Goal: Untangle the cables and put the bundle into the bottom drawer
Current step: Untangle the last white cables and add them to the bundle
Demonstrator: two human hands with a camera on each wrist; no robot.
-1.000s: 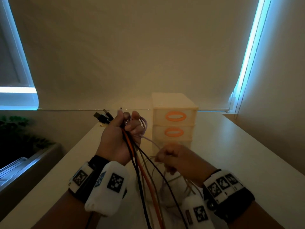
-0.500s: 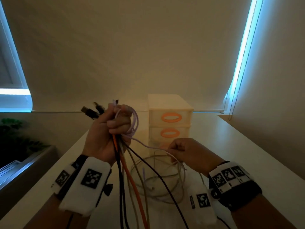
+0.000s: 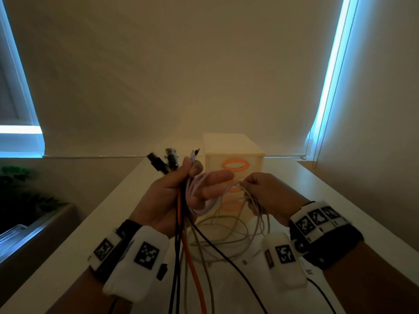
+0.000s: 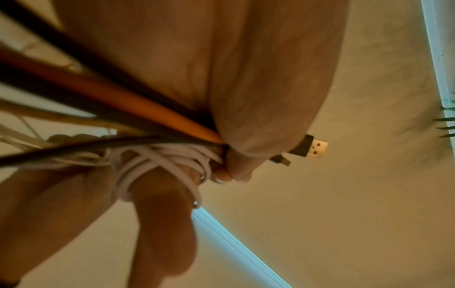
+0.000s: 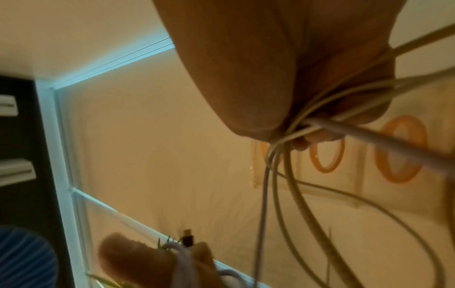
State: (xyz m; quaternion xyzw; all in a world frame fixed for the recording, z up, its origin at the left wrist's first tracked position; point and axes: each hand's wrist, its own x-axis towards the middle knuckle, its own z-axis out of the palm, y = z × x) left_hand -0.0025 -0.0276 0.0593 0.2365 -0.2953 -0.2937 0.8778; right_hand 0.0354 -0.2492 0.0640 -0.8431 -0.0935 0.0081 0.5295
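Nearest me, loose cable ends trail down out of my view: an orange cable (image 3: 192,264), two black cables (image 3: 174,268) and some beige ones, all hanging below my left hand (image 3: 172,196). That hand is raised above the table (image 3: 340,214) and grips the bundle (image 3: 181,191) between thumb and curled fingers, while its middle fingers reach out straighter towards my right hand. A pale pink cable (image 3: 199,189) is looped several times round those fingers; the left wrist view shows the wraps (image 4: 157,165) crossing over one finger. Plugs (image 3: 163,162) stick up above the fist, one of them a USB plug (image 4: 312,148) just past the thumb.

Just right of that, almost touching the outstretched fingers, my right hand (image 3: 267,196) is closed on a few thin beige cables (image 3: 249,200), pinching them where they gather; the right wrist view shows the strands (image 5: 295,126) bunched at the fingertips and falling away in loops. Below both hands, those loops (image 3: 226,232) rest in a loose coil on the table.

Beyond the hands stands a small cream drawer unit (image 3: 233,146) with three drawers, each with an orange oval handle (image 3: 235,165). The top drawer is closed. The lower two are partly hidden behind my fingers and the cables, so I cannot tell whether the bottom drawer (image 3: 233,207) is open, nor what any drawer holds. No cable that I can see is inside it.

Behind the unit hangs a drawn blind (image 3: 181,75), with a bead chain (image 3: 322,87) at its right edge.
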